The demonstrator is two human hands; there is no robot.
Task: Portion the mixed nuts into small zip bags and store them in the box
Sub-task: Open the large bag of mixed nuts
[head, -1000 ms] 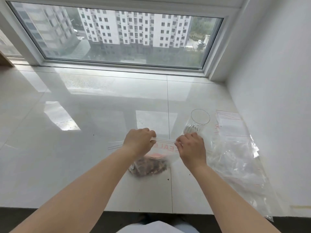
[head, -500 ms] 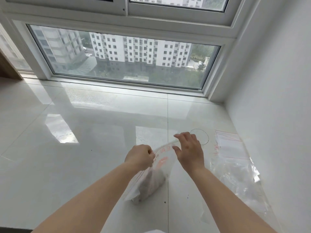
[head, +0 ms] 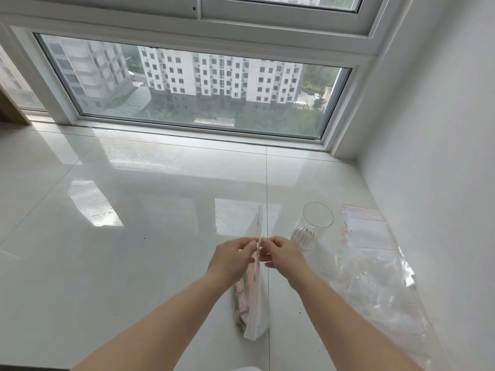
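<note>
Zip bag (head: 254,298): clear, with red print; held upright and edge-on between my two hands, its top edge pointing to the far side and its bottom end hanging low at the near side, close above the counter (head: 134,250); whether it touches I cannot tell.
Nuts: a dark brown mass in the lower part of the zip bag, seen through the plastic on its left face.
My left hand (head: 233,259): fingers curled, pinching the bag's upper edge from the left side.
My right hand (head: 284,255): fingers curled, pinching the same edge from the right side, its fingertips just across the plastic from those of my left hand.
Glass (head: 312,227): clear tumbler, upright on the counter, just to the far right of my right hand; pale matter shows in its lower part, too blurred to name.
Spare bags (head: 375,263): a loose heap of clear zip bags with red lines, lying flat on the counter at the right, along the wall.
Counter: glossy white tile surface, running to the window (head: 192,89) on the far side.
Window: white frame, apartment blocks outside.
</note>
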